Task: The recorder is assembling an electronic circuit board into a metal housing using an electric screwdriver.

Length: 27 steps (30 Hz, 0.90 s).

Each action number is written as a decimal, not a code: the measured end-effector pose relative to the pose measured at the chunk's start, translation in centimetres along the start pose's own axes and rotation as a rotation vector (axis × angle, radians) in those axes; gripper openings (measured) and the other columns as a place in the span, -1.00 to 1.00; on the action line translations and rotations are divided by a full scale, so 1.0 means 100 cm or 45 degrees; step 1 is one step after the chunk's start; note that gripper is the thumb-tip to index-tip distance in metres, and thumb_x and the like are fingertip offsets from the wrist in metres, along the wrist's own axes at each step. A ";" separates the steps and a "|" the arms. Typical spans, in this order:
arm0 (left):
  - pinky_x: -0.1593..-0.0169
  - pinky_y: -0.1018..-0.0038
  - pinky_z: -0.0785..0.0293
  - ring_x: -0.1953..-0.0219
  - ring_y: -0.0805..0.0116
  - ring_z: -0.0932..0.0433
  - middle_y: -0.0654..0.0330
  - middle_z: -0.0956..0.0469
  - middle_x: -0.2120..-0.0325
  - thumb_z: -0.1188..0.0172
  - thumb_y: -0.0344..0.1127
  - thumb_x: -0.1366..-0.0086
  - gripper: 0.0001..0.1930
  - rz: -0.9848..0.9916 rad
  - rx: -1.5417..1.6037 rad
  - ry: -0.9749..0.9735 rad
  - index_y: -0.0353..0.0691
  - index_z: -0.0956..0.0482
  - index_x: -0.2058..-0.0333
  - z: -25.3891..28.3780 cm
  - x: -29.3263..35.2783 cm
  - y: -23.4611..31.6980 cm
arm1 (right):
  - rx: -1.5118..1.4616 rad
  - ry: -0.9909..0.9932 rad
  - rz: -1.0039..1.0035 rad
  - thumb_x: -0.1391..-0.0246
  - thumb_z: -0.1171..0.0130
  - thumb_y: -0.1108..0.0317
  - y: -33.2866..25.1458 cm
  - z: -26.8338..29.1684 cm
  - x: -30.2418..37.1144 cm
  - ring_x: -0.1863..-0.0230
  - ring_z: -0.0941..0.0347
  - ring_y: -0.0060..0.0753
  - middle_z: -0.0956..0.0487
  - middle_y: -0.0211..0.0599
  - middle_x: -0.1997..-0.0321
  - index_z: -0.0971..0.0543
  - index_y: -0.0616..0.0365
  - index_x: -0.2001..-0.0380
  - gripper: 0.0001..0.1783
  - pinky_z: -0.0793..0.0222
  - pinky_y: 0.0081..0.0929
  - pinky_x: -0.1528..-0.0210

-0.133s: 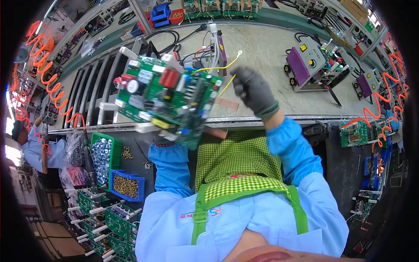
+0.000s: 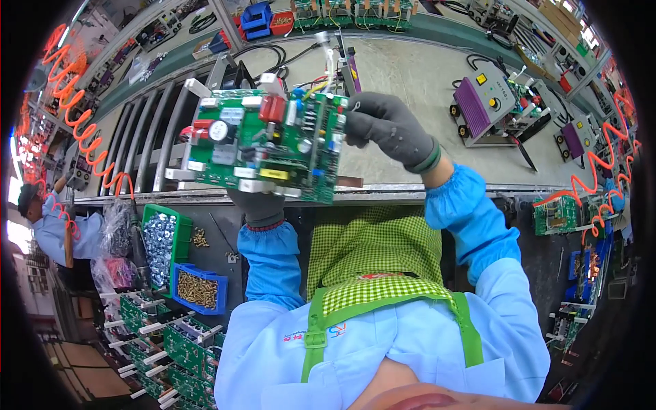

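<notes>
A green circuit board point(image 2: 225, 154) crowded with red, black and white parts is raised over the bench's front edge. My gloved left hand point(image 2: 263, 208) grips it from below, its fingers mostly hidden behind the board. At the board's right edge, my gloved right hand point(image 2: 393, 130) is closed, with a small ring terminal point(image 2: 356, 106) showing at its fingertips. A yellow wire point(image 2: 316, 89) runs along the board's top right, and its far end is hidden near that hand. White cables with a connector point(image 2: 323, 38) rise behind the board.
A purple-fronted machine on wheels point(image 2: 478, 99) stands on the bench to the right. Metal rollers point(image 2: 147, 133) lie to the left. Below are a green bin of metal parts point(image 2: 179, 239), a blue bin of brass screws point(image 2: 222, 294) and stacked circuit boards point(image 2: 184, 348). Orange coiled hoses hang at both sides.
The board has turned more level and its lower edge has risen. My right hand has shifted left and slightly down, up against the board's right edge, and the loose yellow wire is now mostly hidden.
</notes>
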<state>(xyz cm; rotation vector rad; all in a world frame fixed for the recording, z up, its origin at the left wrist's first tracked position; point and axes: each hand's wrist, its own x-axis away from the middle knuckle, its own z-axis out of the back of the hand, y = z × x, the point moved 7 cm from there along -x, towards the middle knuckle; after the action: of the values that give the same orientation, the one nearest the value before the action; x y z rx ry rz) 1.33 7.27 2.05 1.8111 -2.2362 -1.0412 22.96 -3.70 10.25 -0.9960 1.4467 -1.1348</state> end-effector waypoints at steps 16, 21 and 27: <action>-0.11 0.07 -0.37 -0.10 0.20 -0.38 0.25 -0.37 -0.09 -0.17 0.08 -0.16 -0.36 -0.081 0.279 0.092 -0.03 -0.27 -0.17 0.032 -0.079 0.042 | 2.958 -1.205 -0.856 0.27 -0.33 0.08 0.064 0.029 -0.220 -0.03 -0.42 -0.12 -0.54 -0.26 0.01 -0.63 -0.06 0.18 -0.52 -0.37 -0.23 0.00; -0.12 0.03 -0.33 -0.10 0.16 -0.37 0.22 -0.37 -0.08 -0.08 0.16 -0.19 -0.39 -0.083 0.152 0.241 -0.01 -0.31 -0.14 0.038 -0.092 0.033 | 3.027 -1.390 -0.715 0.23 -0.31 0.11 0.090 0.010 -0.219 0.02 -0.46 -0.08 -0.56 -0.24 0.06 -0.63 0.00 0.17 -0.54 -0.38 -0.25 0.02; -0.09 0.12 -0.39 -0.09 0.22 -0.39 0.24 -0.40 -0.06 -0.13 0.07 -0.19 -0.42 -0.161 0.084 0.149 -0.01 -0.32 -0.13 0.030 -0.106 0.024 | 2.897 -0.763 -0.510 0.15 -0.24 0.16 0.054 0.022 -0.217 0.07 -0.48 -0.02 -0.57 -0.15 0.10 -0.62 0.05 0.20 -0.61 -0.39 -0.25 0.05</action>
<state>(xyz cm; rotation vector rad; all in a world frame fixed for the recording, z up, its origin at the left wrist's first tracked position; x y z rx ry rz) 1.10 18.17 4.70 2.0076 -2.1371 -0.8647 28.46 18.06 9.49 0.2062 -0.8673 -1.5786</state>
